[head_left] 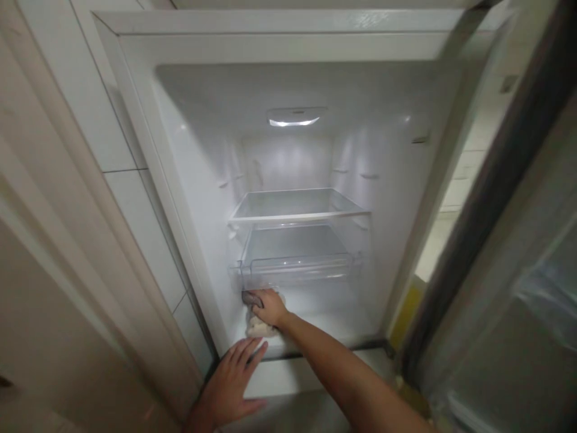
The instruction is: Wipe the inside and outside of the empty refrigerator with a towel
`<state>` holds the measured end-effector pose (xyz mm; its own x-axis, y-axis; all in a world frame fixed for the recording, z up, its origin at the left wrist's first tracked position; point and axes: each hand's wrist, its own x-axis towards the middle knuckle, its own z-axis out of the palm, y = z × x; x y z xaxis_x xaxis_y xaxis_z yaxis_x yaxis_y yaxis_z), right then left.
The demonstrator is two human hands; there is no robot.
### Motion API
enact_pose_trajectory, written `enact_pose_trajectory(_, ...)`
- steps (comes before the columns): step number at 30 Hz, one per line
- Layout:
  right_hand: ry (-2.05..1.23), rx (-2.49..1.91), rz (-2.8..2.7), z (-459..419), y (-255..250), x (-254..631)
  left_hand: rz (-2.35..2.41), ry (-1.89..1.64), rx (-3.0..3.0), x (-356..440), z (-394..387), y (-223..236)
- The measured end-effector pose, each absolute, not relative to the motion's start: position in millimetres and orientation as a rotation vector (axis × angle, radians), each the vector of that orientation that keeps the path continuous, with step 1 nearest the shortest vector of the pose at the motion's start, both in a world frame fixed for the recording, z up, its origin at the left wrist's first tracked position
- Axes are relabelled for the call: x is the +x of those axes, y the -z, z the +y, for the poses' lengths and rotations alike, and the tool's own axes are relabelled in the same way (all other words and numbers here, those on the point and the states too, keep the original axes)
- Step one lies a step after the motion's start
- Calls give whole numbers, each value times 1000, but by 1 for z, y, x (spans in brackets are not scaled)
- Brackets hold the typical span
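An open fridge (148,150) stands in front of me, lit inside and with nothing on its shelves. My right hand (268,305) reaches into the bottom left of the compartment and is closed on a pale cloth (258,326) pressed against the fridge floor, just below a clear drawer (297,264). My left hand (234,379) lies flat with fingers spread on the lower front edge of the fridge, close to the cloth. A glass shelf (297,210) sits above the drawer.
The fridge door (509,252) hangs open on the right, with clear door bins at the lower right. White wall tiles (135,198) and a beige panel run along the left. A lamp (294,118) glows in the fridge ceiling.
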<state>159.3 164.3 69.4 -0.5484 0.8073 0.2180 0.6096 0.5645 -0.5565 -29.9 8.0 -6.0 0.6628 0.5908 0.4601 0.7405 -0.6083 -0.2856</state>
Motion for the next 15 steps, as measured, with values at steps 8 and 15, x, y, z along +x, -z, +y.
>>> enact_pose_trajectory(8, -266, -1386, -2555, 111, -89, 220, -875, 545, -2312, -26, 6, -2)
enact_pose_trajectory(15, -22, -1578, -2433, 128, -81, 279, -875, 540, -2326, -25, 6, -6)
